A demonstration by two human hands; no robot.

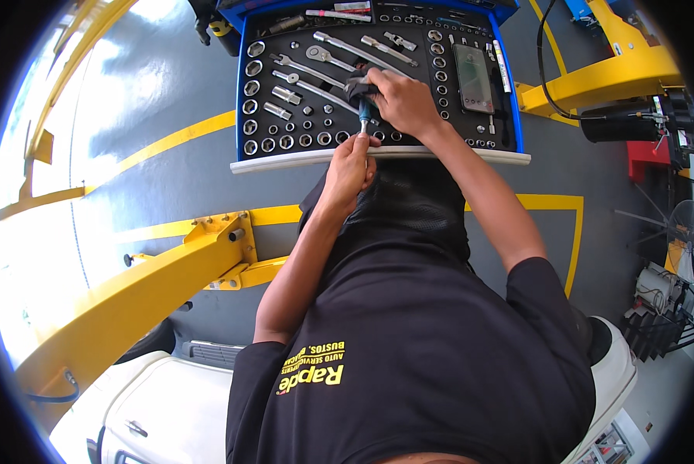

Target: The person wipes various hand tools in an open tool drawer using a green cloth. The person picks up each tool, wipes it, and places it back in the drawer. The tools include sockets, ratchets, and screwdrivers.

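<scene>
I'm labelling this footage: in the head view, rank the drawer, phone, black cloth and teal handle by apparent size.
Largest to smallest:
drawer
phone
black cloth, partly hidden by the right hand
teal handle

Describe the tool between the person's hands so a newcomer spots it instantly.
Find the open blue-sided drawer at the top of the picture. Near its pale front edge, the left hand pinches the metal shaft of a slim tool while the right hand holds dark cloth by its other end. Its teal handle sets it apart from the bare-metal tools lying around it.
</scene>
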